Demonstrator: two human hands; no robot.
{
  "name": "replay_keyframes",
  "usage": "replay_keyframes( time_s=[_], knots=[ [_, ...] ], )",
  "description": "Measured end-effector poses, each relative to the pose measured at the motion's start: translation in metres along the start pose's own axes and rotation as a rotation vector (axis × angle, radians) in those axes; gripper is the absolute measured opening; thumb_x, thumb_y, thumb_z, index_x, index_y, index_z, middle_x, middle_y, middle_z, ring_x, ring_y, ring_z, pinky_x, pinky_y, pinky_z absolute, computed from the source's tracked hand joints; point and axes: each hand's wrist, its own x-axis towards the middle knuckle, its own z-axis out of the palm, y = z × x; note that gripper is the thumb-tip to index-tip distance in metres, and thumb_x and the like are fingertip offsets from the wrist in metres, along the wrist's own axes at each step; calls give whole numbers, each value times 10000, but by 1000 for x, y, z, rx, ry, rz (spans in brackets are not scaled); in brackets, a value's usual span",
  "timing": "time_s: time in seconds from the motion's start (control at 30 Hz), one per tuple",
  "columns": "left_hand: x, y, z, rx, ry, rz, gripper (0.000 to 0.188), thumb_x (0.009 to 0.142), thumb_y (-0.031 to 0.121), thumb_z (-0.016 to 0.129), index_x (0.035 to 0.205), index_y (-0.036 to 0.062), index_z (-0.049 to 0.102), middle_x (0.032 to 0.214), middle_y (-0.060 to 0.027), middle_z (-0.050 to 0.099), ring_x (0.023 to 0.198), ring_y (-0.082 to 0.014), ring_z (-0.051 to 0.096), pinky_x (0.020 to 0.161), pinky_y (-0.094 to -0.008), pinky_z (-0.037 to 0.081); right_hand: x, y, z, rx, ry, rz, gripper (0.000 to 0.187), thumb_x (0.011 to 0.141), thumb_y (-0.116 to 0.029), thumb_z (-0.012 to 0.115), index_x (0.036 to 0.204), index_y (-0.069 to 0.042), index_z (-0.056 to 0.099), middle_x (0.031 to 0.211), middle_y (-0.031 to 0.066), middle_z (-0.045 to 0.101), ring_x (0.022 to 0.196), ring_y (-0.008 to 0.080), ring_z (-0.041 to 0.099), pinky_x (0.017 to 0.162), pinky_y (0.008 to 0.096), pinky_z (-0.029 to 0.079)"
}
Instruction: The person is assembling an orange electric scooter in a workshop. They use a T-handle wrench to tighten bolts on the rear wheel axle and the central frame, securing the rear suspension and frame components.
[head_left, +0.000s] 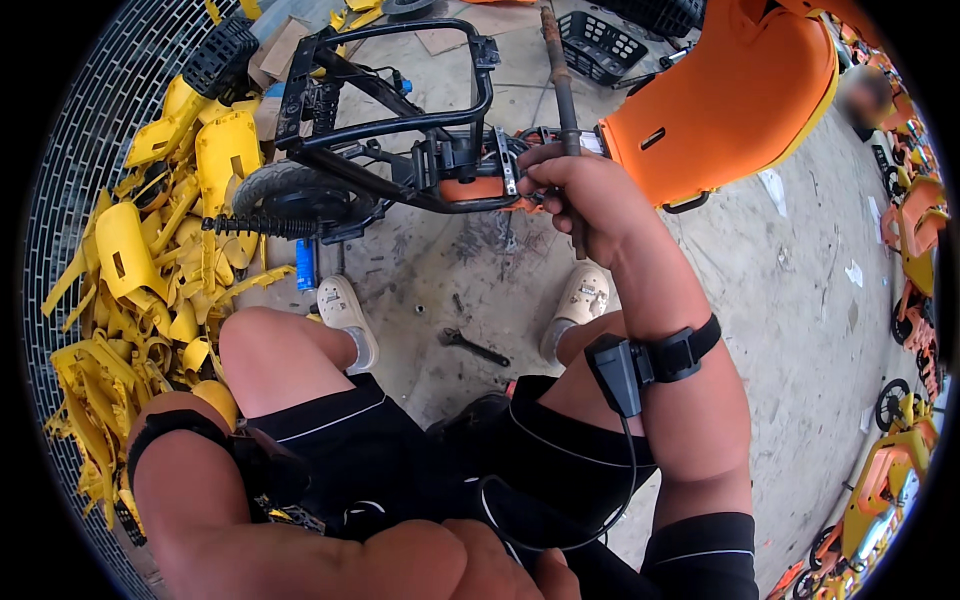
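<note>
My right hand point(585, 195) is closed round a long, rusty metal pipe point(557, 75), whose lower end shows below my palm. The fingertips lie beside a metal bracket point(505, 160) on a black scooter frame point(400, 128). That frame lies in front of me, with a wheel point(290, 196) and a coil-spring shock absorber point(262, 226) at its left. A large orange body panel point(715, 110) joins it at the right. My left hand point(510, 562) is low at the picture's bottom edge, near my body; its fingers are mostly hidden.
A heap of yellow plastic panels point(140, 260) fills the left side along a tiled wall point(75, 150). Between my feet lies a dark wrench point(475, 347) with small bolts around it. A blue can point(306, 263) stands near my left shoe. Black crates point(600, 48) are behind; more scooters point(890, 480) line the right.
</note>
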Motion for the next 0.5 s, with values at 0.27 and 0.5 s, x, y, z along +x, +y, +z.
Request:
replay_keyframes(
  time_s=[0.27, 0.5],
  knots=[
    [0, 1, -1, 90, 26, 68, 191, 787, 172, 616, 753, 1, 697, 631, -102, 627, 611, -221, 640, 516, -255, 448, 1, -1, 5, -5, -16, 3, 248, 888, -69, 556, 1123, -20, 619, 857, 27, 634, 644, 74, 464, 514, 233, 380],
    [-1, -11, 2, 26, 47, 130, 181, 742, 176, 668, 785, 5, 707, 664, -104, 639, 624, -227, 642, 535, -273, 453, 4, 1, -2, 0, 24, 9, 226, 883, -67, 557, 1094, -30, 630, 841, 30, 644, 635, 74, 473, 506, 235, 381]
  ],
)
